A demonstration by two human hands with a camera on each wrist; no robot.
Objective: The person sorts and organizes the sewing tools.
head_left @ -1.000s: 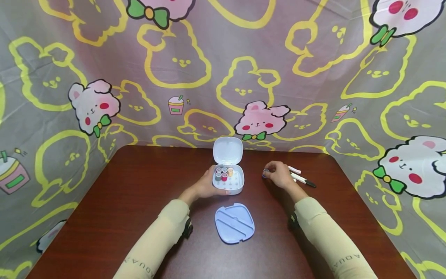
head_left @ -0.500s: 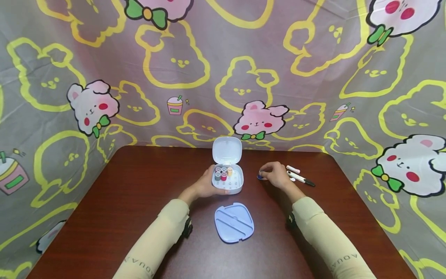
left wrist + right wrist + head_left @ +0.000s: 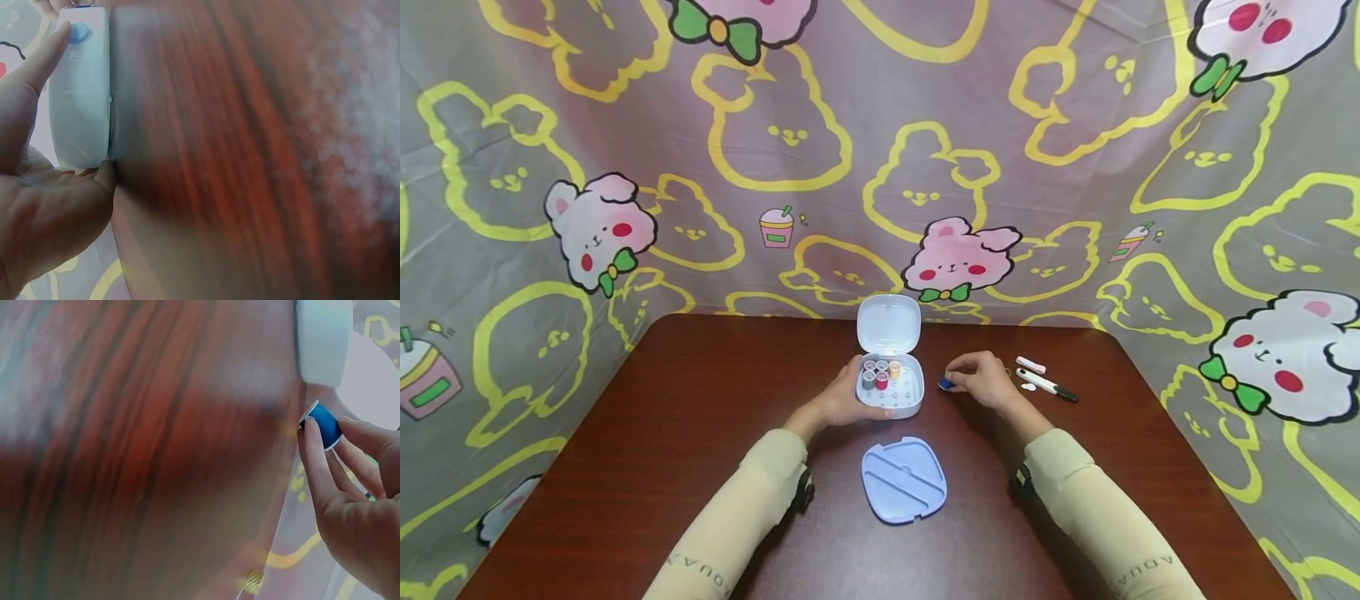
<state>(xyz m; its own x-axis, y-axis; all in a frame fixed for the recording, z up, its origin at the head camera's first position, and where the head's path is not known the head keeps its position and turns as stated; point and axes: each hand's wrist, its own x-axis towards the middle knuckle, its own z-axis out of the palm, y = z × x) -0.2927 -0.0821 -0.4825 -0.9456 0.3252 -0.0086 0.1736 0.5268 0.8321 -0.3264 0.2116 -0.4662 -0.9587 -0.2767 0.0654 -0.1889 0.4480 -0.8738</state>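
Note:
A white sewing box [image 3: 912, 407] stands with its lid [image 3: 889, 323] raised, and several thread spools [image 3: 882, 381] in grey, red and pale orange sit upright on its pegs. My left hand [image 3: 841, 398] grips the box from its left side; in the left wrist view, the thumb lies by a round blue button [image 3: 79, 33] on the box front. Just right of the box, my right hand [image 3: 988, 382] pinches a blue thread spool [image 3: 325, 425] between thumb and fingers. That spool is tilted and apart from the box.
A light blue divided tray [image 3: 906, 481] lies in front of the box. To the right of my right hand are a white and black pen-like tool [image 3: 1048, 386], a small pink and white item [image 3: 1031, 365] and small white pieces [image 3: 1028, 387]. A patterned cloth [image 3: 820, 150] hangs behind the table.
My right hand has moved left toward the box, carrying the blue spool with it. The left hand and box have stayed in place.

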